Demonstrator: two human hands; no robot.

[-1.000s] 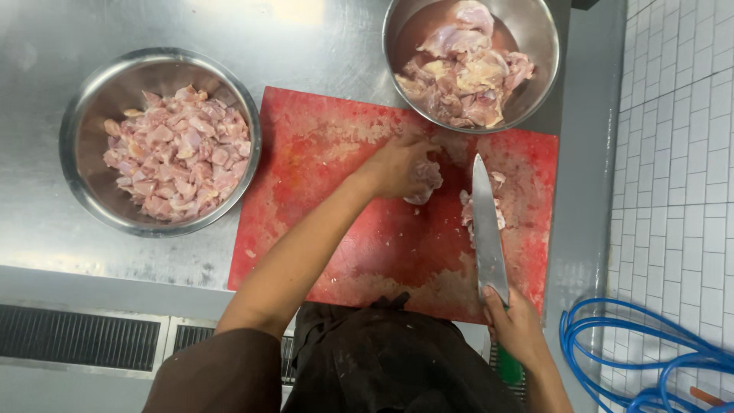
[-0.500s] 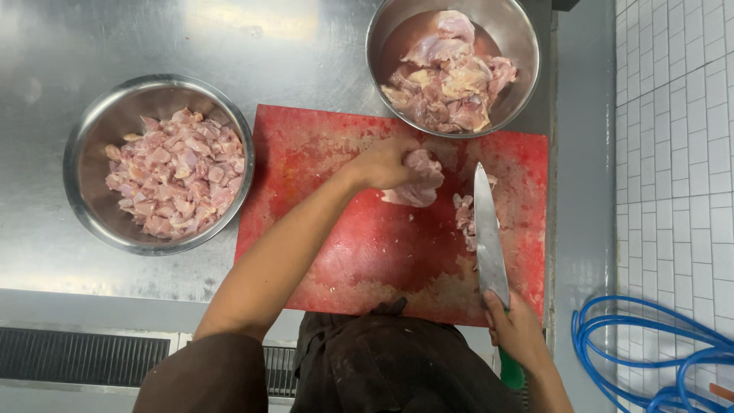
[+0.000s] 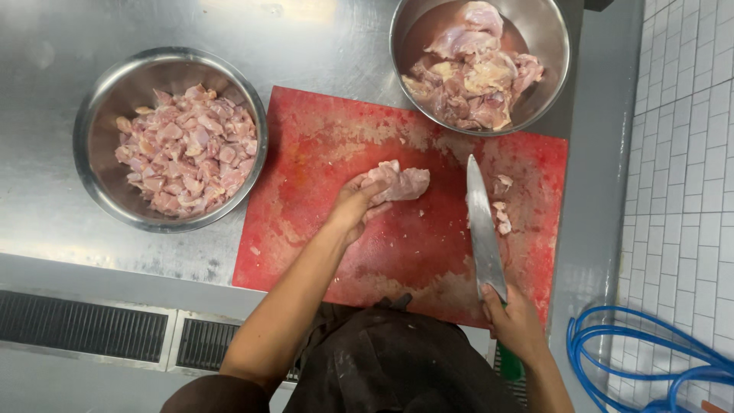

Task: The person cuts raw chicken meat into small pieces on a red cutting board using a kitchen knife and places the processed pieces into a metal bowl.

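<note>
A steel worktop (image 3: 321, 46) carries a red cutting board (image 3: 336, 229), flanked by two steel bowls: the left bowl (image 3: 103, 99) holds small diced pieces of raw chicken, and the upper right bowl (image 3: 552, 46) holds larger uncut pieces. Blue hose (image 3: 650, 359) coils on the floor by the white tiled wall at the right. The step in hand looks like dicing: one piece of chicken (image 3: 405, 183) lies near the middle of the board, being set in place for the blade. The next move would call for the piece pinned flat with fingertips tucked back, and the edge brought over it. The left hand (image 3: 355, 206) is curled on that piece, fingers closed over its near end. The right hand (image 3: 516, 321) is clamped on the handle of a chef's knife (image 3: 485, 229), its blade lying apart from the meat, beside a few small scraps (image 3: 501, 214).
</note>
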